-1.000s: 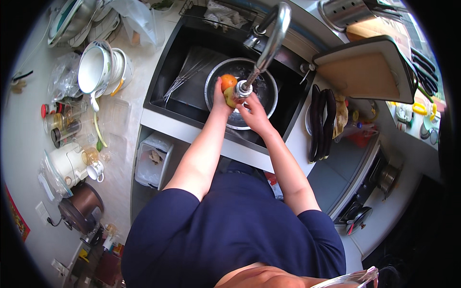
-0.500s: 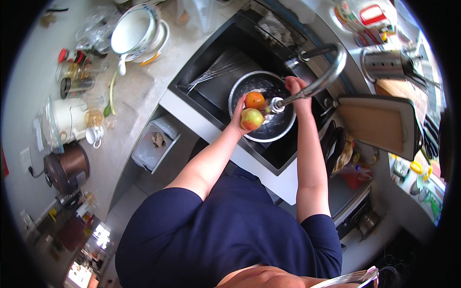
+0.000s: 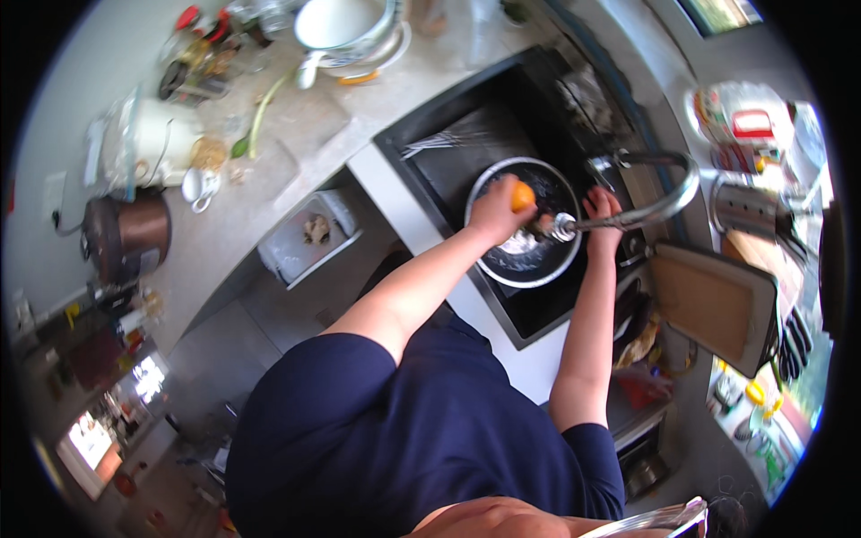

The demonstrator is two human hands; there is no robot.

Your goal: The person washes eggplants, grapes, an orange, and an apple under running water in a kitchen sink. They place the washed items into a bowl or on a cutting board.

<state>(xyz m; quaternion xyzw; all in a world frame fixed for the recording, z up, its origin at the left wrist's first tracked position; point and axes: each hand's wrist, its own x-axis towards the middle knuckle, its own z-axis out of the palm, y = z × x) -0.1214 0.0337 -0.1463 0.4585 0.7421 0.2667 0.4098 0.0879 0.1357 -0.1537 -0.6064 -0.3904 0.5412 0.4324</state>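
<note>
My left hand [image 3: 499, 213] is closed on an orange [image 3: 523, 195] over a round dark bowl with a bright rim [image 3: 576, 257]. The back of this hand faces up, and the apple seen earlier cannot be made out. The bowl stands in the black sink [image 3: 525, 327], with water and something pale in it. Just beside my left fingers, the nozzle of the curved metal faucet [image 3: 668, 203] points into the bowl. My right hand [image 3: 604, 215] is at the sink's right side, behind the faucet neck, its fingers apart and nothing visible in them.
Thin metal rods [image 3: 444, 142] lie at the sink's left. An open bin [image 3: 296, 251] hangs below the counter edge. A white pot [image 3: 345, 31], a mug [image 3: 200, 186] and a brown cooker [image 3: 126, 229] stand on the left counter. To the right is an upright cutting board [image 3: 704, 300].
My left hand has turned from palm-up, with orange and apple showing, to back-up around the orange. The apple has gone from sight. The whole view has shifted and turned a little.
</note>
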